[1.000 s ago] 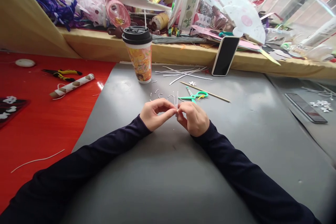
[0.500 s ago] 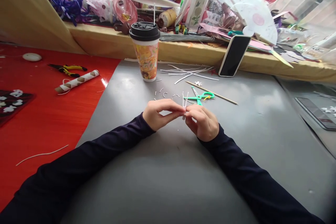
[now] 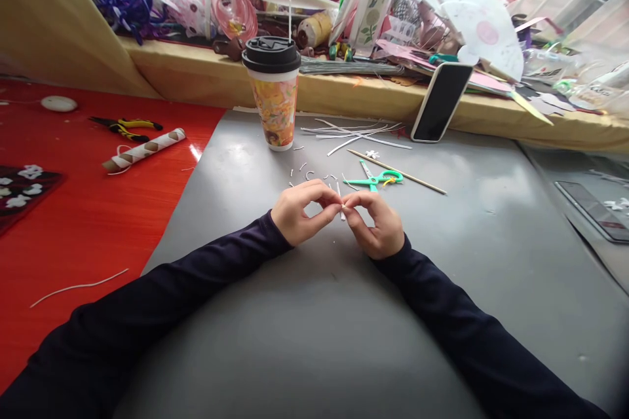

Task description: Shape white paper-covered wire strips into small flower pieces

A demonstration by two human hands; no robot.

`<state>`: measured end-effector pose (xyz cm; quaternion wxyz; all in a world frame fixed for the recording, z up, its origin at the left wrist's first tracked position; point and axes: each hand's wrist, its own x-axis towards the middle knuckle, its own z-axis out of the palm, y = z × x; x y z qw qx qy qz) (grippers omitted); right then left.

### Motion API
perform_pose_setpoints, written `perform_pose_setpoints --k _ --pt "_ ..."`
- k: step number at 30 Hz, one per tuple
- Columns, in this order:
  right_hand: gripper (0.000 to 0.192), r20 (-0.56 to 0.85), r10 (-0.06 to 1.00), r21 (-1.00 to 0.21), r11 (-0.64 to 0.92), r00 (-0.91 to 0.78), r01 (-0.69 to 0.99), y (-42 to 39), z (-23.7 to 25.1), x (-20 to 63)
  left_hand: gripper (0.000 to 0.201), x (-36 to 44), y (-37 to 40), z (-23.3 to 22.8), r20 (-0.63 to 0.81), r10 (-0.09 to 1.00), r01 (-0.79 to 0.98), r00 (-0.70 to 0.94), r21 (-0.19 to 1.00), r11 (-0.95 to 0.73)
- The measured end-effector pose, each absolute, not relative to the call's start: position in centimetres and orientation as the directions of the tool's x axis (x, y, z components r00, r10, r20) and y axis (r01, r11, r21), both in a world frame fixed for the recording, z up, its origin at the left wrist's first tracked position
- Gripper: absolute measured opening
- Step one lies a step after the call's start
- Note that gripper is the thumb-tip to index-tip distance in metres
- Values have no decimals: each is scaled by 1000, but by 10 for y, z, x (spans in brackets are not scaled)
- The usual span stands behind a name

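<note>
My left hand (image 3: 305, 211) and my right hand (image 3: 376, 222) meet over the grey mat, thumb and forefinger of each pinched together. Between the fingertips is a small bundle of thin white strips (image 3: 343, 215), its ends poking out above and below; the fingers cover most of it. Just beyond my hands lie green-handled scissors (image 3: 376, 179) with spread blades. A wooden stick (image 3: 417, 178) slants behind them, with a small white flower shape (image 3: 372, 154) beside it. Short white offcuts (image 3: 308, 175) are scattered past my left hand.
Loose white strips (image 3: 354, 134) lie farther back, between a paper cup with a black lid (image 3: 274, 101) and a propped phone (image 3: 441, 103). On the red surface at left are pliers (image 3: 125, 126) and a strip-wrapped tube (image 3: 147, 150). A crowded shelf (image 3: 206, 62) runs along the back.
My right hand has turned and its fingers now pinch the strips from the side, level with my left. The strips' upper ends, standing up before, now show less.
</note>
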<state>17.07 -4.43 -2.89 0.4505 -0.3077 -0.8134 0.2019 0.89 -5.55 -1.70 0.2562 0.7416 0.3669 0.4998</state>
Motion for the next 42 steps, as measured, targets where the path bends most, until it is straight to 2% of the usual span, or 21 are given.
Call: perform_pose_setpoints --k 4,7,11,15,21,26,29,33,36,42 --pt "4 500 754 -747 624 -427 229 -43 -31 167 11 10 -53 -19 480 839 255 259 803 -538" --pt "3 494 731 -742 636 -470 209 -40 -28 167 10 10 -52 -22 441 850 261 288 818 -513" --pt "7 556 621 -584 765 -553 271 -36 -22 172 9 8 -51 -24 431 847 306 312 798 -519" --pt "9 611 534 -399 845 -584 356 -33 -21 177 8 7 -51 -23 530 790 396 307 684 -613" --pt "11 668 459 -177 862 -586 474 -35 -22 173 7 5 -51 -23 711 609 444 350 446 -777" --pt "11 729 388 11 818 -564 576 -37 -22 168 8 7 -56 -22 752 552 463 359 369 -805" --pt "15 767 342 63 801 -542 595 -38 -22 168 8 10 -62 -17 759 580 434 297 434 -790" --pt "23 786 295 76 826 -543 559 -41 -20 170 6 14 -68 -12 684 699 310 207 632 -710" --pt "26 795 272 85 836 -543 542 -42 -20 172 6 15 -69 -12 614 765 225 192 732 -644" --pt "28 786 262 85 851 -560 518 -40 -22 174 8 17 -68 -15 558 808 198 191 784 -589"
